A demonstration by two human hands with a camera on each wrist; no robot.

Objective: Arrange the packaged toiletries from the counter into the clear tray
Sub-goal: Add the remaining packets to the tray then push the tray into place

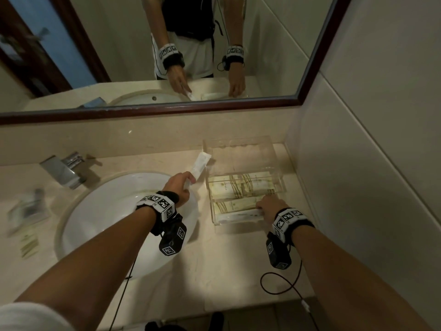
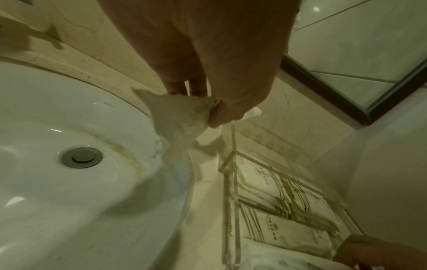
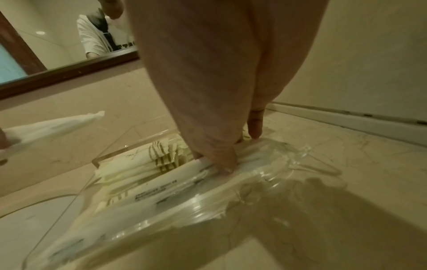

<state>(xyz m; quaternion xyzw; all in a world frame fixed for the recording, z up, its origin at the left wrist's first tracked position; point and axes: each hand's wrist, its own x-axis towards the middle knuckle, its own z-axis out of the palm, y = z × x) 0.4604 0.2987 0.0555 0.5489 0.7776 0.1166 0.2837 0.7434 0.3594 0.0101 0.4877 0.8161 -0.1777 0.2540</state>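
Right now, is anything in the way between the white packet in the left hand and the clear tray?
Nothing visible blocks it. The left hand holds the white packet just beside the clear tray, whose top is open. The right hand only occupies the tray's near end, on a packet there.

Left hand (image 1: 177,187) mid-frame, forearm reaching from lower left, fingers pinched closed. Right hand (image 1: 270,207) right of centre, palm down, fingertips (image 3: 225,169) pressing low.

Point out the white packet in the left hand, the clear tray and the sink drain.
white packet (image 1: 200,165), head view, on the middle of the wrapper above the left hand.
clear tray (image 1: 241,228), head view, on its near wall.
sink drain (image 2: 82,157), left wrist view, on the metal stopper.
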